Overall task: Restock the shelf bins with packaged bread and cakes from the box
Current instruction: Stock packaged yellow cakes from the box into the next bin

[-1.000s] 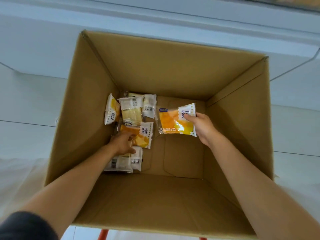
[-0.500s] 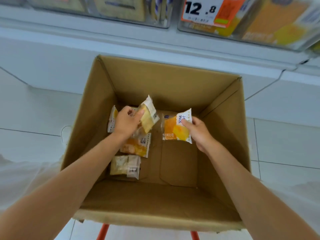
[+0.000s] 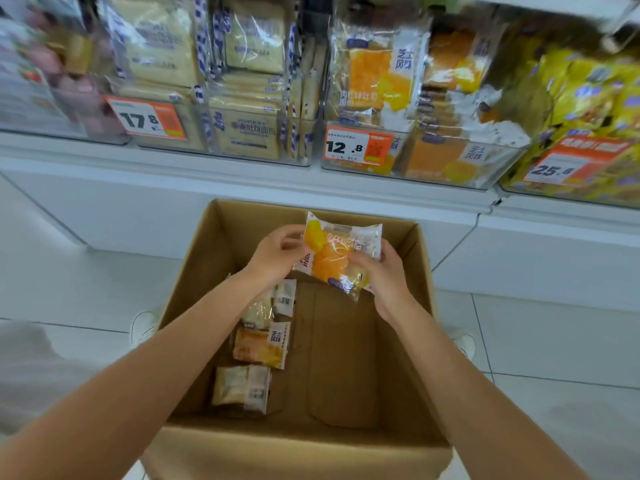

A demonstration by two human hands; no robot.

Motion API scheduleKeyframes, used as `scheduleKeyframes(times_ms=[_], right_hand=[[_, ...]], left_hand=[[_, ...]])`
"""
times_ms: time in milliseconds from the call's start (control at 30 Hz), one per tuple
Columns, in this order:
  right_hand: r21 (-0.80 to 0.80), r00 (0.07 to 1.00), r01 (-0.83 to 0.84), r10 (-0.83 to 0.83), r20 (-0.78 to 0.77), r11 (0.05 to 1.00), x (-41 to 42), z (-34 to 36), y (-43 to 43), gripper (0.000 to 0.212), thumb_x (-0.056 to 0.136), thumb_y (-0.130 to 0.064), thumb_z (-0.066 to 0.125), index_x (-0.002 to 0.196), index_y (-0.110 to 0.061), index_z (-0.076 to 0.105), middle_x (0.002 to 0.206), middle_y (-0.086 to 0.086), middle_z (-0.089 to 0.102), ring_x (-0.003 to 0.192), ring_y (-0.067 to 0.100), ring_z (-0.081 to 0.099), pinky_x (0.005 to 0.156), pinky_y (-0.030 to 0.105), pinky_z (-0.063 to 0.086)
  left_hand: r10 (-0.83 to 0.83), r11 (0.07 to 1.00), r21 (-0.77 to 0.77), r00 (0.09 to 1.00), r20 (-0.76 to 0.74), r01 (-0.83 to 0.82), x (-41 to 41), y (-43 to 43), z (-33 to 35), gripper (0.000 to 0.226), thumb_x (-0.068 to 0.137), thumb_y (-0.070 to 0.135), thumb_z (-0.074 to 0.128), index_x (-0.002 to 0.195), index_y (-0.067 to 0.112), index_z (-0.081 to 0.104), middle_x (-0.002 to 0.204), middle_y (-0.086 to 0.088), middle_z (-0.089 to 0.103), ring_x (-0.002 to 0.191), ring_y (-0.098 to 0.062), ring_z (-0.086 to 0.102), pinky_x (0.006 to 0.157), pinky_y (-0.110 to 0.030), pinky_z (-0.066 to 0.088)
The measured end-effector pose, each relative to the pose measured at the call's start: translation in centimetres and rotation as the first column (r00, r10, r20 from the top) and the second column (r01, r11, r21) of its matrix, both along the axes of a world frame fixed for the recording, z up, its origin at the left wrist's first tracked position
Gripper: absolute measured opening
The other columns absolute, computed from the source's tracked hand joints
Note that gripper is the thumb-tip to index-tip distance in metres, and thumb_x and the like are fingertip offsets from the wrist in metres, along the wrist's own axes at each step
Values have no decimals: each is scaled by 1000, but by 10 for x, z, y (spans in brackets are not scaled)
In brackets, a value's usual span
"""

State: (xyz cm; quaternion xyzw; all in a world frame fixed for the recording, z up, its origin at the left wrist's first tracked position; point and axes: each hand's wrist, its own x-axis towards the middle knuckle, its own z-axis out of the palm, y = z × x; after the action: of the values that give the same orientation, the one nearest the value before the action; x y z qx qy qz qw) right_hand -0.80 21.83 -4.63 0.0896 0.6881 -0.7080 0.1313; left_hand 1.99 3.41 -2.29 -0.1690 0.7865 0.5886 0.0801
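A person's two bare hands hold one orange-and-yellow packet [image 3: 337, 258] above the open cardboard box [image 3: 194, 282], over its 12 o'clock end and just below the shelf. The left hand [image 3: 277, 254] has its grip pinched narrow on the packet's 9 o'clock edge, fingertips curled in. The right hand [image 3: 384, 275] has its grip closed on the 4 o'clock corner, thumb across the front and fingers behind. The packet is tilted, its white printed strip pointing toward 8 o'clock.

Three more packets lie in a row along the 9 o'clock side of the box floor. A pale packet [image 3: 268, 304] sits partly hidden under the left wrist. An orange packet [image 3: 261, 344] is just beside it toward 6 o'clock. A second pale packet [image 3: 242, 388] is nearest the 6 o'clock wall.

Above the box, a white shelf ledge [image 3: 242, 168] carries clear bins. At 11 o'clock a bin of pale bread [image 3: 242, 98] has a price tag reading 17.8 [image 3: 145, 121]. At 1 o'clock a bin of orange packs [image 3: 377, 74], matching the one in hand, is tagged 12.8 [image 3: 358, 147]. At 2 o'clock a bin of yellow packs [image 3: 588, 95], blurred, is tagged 25.8 [image 3: 568, 164]. The bin at 10 o'clock is too blurred to read.

The box stands over a white tiled floor [image 3: 69, 289]. A white shoe [image 3: 143, 327] shows at its 9 o'clock side and another [image 3: 465, 344] at its 3 o'clock side.
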Motion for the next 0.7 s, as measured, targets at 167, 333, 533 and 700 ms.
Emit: scheduleKeyframes(times_ms=[167, 333, 533, 700], right_hand=[[-289, 988, -73, 109, 109, 955, -13, 25, 26, 36, 89, -3, 60, 125, -6, 58, 117, 19, 68, 105, 36, 65, 90, 46, 53], [-298, 996, -70, 82, 30, 952, -11, 51, 40, 38, 86, -5, 68, 122, -10, 58, 115, 13, 70, 101, 29, 68, 82, 41, 56], [-134, 993, -117, 113, -35, 984, -2, 73, 54, 42, 84, -15, 74, 123, -11, 59, 112, 7, 72, 100, 26, 70, 80, 41, 57], [191, 913, -313, 350, -208, 931, -8, 109, 72, 34, 76, -22, 82, 109, -19, 70, 110, 1, 73, 101, 20, 69, 88, 37, 55]], left_hand=[[-55, 964, 264, 970, 235, -10, -2, -3, 20, 80, 77, 51, 73, 143, 19, 41, 127, 2, 61, 113, -19, 62, 101, -44, 50], [0, 850, 513, 975, 223, -117, 5, 9, 37, 44, 74, 14, 79, 113, 4, 60, 103, -11, 74, 98, -20, 71, 91, -33, 56], [290, 732, 619, 953, 93, -283, 3, -7, 62, 20, 87, 4, 68, 94, 15, 52, 111, -10, 70, 98, -21, 66, 95, -54, 50], [351, 883, 396, 915, -200, -252, 0, -37, 96, 20, 84, 4, 73, 96, 16, 63, 100, -10, 72, 69, -15, 72, 60, -31, 59]])
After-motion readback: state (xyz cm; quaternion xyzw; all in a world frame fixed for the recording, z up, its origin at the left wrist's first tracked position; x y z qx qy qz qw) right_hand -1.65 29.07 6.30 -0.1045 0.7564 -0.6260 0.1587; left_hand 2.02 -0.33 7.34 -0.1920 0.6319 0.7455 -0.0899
